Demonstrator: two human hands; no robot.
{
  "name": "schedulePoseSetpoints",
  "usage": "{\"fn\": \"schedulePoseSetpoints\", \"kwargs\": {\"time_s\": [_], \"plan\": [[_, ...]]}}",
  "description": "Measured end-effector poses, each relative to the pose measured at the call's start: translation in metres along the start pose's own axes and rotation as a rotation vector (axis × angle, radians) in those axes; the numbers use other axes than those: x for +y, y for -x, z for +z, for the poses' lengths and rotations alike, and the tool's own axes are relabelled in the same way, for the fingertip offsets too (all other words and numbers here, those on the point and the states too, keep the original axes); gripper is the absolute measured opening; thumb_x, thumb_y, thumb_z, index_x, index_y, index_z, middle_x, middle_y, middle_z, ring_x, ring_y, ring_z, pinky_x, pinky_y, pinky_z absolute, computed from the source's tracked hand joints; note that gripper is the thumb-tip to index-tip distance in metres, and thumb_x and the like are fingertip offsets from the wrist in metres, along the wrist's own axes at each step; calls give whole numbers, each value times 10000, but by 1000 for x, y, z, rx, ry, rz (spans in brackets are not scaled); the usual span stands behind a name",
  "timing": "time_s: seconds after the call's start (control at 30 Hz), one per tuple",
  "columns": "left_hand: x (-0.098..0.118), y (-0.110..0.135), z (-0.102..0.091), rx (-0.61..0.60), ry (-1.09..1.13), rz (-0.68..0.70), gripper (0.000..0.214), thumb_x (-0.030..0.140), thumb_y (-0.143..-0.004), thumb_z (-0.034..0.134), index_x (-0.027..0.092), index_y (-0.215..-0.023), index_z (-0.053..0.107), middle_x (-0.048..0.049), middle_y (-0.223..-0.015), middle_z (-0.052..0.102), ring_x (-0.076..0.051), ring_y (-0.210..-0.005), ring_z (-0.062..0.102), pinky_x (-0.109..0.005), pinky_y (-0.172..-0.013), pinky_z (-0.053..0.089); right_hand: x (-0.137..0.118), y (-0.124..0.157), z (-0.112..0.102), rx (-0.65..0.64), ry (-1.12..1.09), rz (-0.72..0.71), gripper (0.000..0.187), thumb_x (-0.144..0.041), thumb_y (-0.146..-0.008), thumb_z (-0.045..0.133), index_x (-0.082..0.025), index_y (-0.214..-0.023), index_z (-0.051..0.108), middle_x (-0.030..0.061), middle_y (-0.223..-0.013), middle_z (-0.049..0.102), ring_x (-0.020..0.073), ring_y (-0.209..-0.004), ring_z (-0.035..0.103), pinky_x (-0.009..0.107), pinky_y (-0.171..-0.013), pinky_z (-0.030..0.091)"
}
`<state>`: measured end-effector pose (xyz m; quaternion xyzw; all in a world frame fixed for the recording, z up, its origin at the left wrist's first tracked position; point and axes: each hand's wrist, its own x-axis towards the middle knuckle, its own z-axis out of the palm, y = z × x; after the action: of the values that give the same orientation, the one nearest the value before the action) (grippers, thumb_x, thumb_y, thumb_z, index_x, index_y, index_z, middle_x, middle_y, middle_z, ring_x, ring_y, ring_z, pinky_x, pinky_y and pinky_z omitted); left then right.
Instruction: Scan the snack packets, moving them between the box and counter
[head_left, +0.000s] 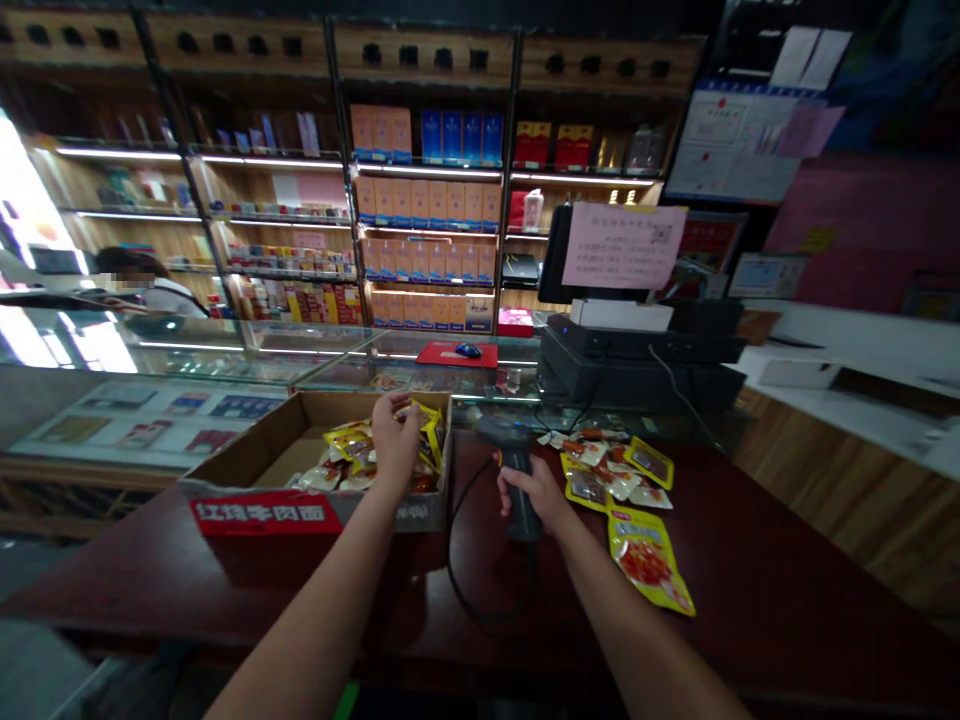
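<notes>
My left hand [393,440] reaches into an open cardboard box [255,452] and is closed on a yellow snack packet [429,428] at the box's right end. More yellow and white packets [341,458] lie in the box. My right hand [534,493] grips the handle of a dark barcode scanner [508,445], held upright over the dark red counter [750,570]; its black cable [456,560] loops down to the left. Right of the scanner, several loose snack packets [615,475] lie on the counter, the nearest a yellow one [649,560].
A black till with a screen and a pink notice [624,245] stands behind the loose packets. Glass display cases [225,350] run to the left, with a red mat and mouse [466,351] on top. Shelves of boxed goods [427,215] fill the back wall. A person [139,280] sits far left.
</notes>
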<state>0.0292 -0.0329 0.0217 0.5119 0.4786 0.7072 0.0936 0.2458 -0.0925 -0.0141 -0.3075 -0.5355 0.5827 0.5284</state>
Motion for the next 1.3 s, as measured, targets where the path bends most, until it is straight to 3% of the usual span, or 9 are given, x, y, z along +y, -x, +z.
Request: {"fn": "schedulePoseSetpoints", "kwargs": {"time_s": [0.1,0.27,0.37,0.47,0.63,0.87,0.97,1.13,1.3], "plan": [[13,37,35,-252,119,-64,153,222,-713,585,181,-858,605,-37,-829,624,-159,-795,592,-261,-742,456,0,15,-21,87,-26,-8,299,-314,-695,658,-168,-928,541,-61,-532,576,96,-368,515,238,-368,494],[9,104,101,-862,64,-309,80,238,-698,613,168,-667,592,-3,-529,585,-125,-474,554,-221,-506,424,-5,43,-60,216,-60,-45,346,-329,-688,670,-170,-972,549,-55,-543,582,96,-376,508,239,-374,490],[5,132,138,-1032,-1,-525,158,301,-758,581,145,-734,581,0,-459,565,-118,-393,530,-213,-450,414,-7,55,-85,311,-68,-72,330,-328,-667,691,-172,-926,560,-52,-544,585,99,-374,510,234,-364,485],[3,147,170,-1054,-74,-631,215,326,-798,547,116,-786,586,-13,-487,588,-115,-410,549,-217,-471,444,-3,64,-105,411,-79,-102,278,-324,-667,693,-175,-859,557,-50,-548,592,93,-371,507,227,-365,488],[-2,161,196,-1027,-181,-597,255,307,-824,499,104,-735,625,-46,-536,619,-123,-454,575,-216,-492,444,10,73,-119,500,-96,-124,232,-343,-674,687,-184,-743,533,-56,-519,572,91,-363,498,221,-356,482],[-12,163,200,-1039,-217,-559,281,368,-712,615,139,-549,613,-26,-451,572,-119,-425,543,-213,-479,406,14,71,-115,453,-70,-85,228,-338,-672,693,-166,-725,553,-39,-520,587,94,-357,505,232,-359,492],[-14,164,204,-1032,-195,-578,212,274,-650,653,149,-496,579,-4,-387,515,-118,-406,519,-211,-470,392,14,70,-114,436,-65,-68,232,-343,-674,688,-167,-740,553,-42,-525,584,94,-363,512,228,-358,490],[-18,167,197,-934,-42,-652,103,144,-635,587,160,-546,538,14,-433,516,-107,-419,510,-204,-457,394,15,71,-114,420,-63,-63,239,-343,-681,683,-168,-778,553,-45,-538,582,93,-364,508,232,-361,489],[-36,142,180,-778,240,-695,146,147,-616,542,174,-549,415,46,-491,489,-100,-460,514,-208,-458,421,14,74,-115,388,-75,-33,295,-334,-692,678,-178,-906,547,-50,-565,586,99,-388,518,242,-382,495]]}}
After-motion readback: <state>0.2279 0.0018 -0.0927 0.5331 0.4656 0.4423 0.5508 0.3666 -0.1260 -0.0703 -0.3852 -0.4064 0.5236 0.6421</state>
